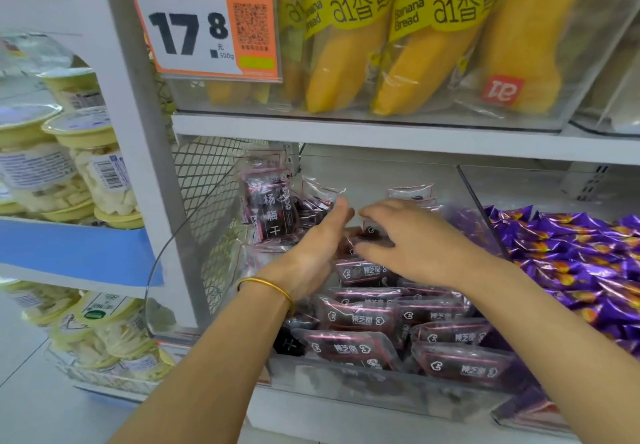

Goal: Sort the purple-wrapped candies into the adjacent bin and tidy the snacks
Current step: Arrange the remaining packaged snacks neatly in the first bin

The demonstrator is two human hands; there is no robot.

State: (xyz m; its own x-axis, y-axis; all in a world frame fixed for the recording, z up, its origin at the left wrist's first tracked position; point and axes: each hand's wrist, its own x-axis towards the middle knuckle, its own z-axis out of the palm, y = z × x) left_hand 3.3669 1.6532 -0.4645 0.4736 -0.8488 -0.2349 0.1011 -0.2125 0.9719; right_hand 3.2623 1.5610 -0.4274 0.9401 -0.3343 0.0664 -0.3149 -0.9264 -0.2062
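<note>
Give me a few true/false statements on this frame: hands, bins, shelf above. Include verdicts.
1. The left hand and right hand both reach into the clear bin of dark plum packets. True.
2. The purple-wrapped candies lie in a bin left of the hands. False: the candies fill the right-hand bin.
3. A gold bangle sits on the right wrist. False: the bangle is on the left wrist.
4. Banana bread packs stand on the shelf above. True.
5. The orange price tag reads 17.8. True.
</note>
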